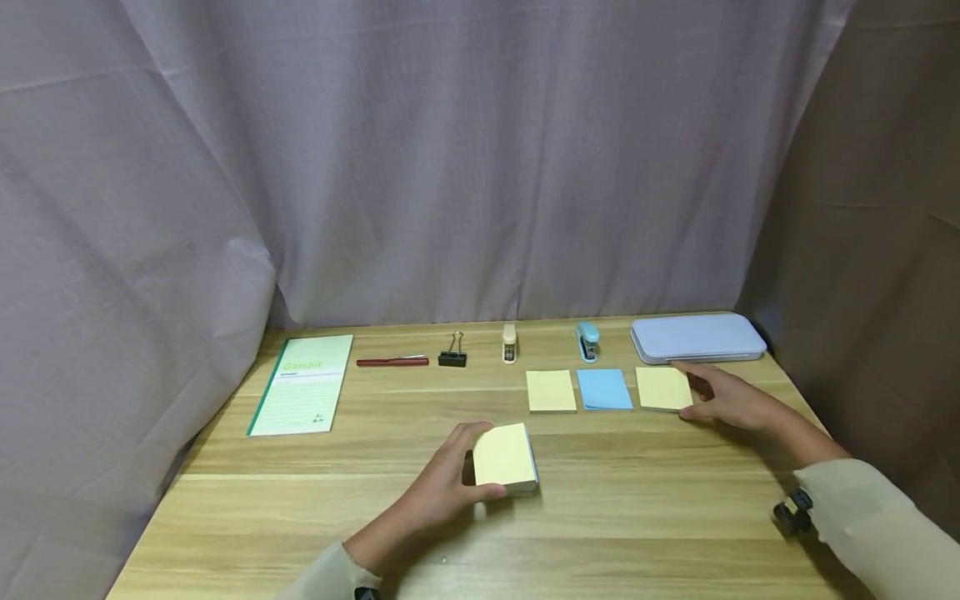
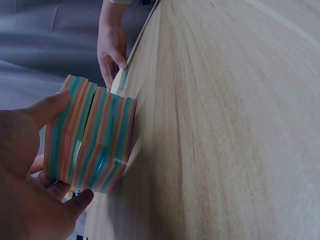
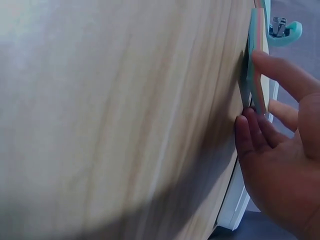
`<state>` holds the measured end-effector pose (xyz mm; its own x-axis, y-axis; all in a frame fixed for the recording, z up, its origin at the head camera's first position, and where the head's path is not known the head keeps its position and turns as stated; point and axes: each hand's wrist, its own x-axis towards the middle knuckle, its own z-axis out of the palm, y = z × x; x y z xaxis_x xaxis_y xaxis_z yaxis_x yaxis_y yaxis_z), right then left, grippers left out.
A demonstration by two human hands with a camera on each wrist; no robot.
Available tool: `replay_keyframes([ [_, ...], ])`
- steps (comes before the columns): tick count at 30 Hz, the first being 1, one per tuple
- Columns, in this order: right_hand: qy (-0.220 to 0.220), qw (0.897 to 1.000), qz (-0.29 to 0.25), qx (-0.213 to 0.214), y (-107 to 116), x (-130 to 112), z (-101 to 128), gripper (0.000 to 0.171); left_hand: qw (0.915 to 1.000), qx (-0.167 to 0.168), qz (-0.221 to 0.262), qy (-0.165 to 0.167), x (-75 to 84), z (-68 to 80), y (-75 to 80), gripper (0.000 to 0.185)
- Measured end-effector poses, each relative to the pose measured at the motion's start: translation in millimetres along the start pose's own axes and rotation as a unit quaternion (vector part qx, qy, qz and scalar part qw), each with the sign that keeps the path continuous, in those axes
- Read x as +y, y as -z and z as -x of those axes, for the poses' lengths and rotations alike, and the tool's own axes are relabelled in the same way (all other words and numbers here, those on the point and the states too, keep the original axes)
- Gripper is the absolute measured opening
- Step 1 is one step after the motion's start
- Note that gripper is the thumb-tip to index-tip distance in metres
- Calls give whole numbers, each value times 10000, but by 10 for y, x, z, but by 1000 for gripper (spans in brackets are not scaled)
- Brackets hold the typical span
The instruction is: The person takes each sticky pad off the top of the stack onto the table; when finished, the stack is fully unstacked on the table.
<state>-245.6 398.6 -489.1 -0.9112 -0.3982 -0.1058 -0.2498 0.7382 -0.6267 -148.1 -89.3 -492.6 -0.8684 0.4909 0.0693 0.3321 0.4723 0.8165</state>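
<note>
Broadly: grey curtain (image 1: 450,150) behind, wooden tabletop (image 1: 615,517) in front, bearing all items.

Back row, left to right: green notepad (image 1: 302,384), flat; red pen (image 1: 392,362); black binder clip (image 1: 452,353); small cream stapler (image 1: 509,342); blue stapler (image 1: 587,341); pale blue case (image 1: 697,337), closed, at the right rear corner.

Second row, just before the staplers and case: yellow note (image 1: 551,390), blue note (image 1: 603,388), second yellow note (image 1: 663,387), side by side, close but apart.

Note block (image 1: 506,457): yellow top, striped multicolour edges in the left wrist view, sits near the tabletop's middle, well apart from the rows. Left hand (image 1: 442,483) grips it, thumb on one side and fingers (image 2: 75,200) curled round the other.

Right hand (image 1: 731,400): rests on the tabletop at the second yellow note's right edge, fingers (image 3: 250,135) relaxed and nearly straight, tips touching the note, grasping nothing.
</note>
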Motion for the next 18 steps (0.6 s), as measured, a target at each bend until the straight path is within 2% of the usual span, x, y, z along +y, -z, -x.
replay_keyframes([
  [12,-76,9977,551,377,-40,-93,48,94,9998,52,166,33,-7,5,-17,92],
  [18,45,9961,656,581,-71,-362,120,89,9996,71,252,59,-10,13,-26,93],
])
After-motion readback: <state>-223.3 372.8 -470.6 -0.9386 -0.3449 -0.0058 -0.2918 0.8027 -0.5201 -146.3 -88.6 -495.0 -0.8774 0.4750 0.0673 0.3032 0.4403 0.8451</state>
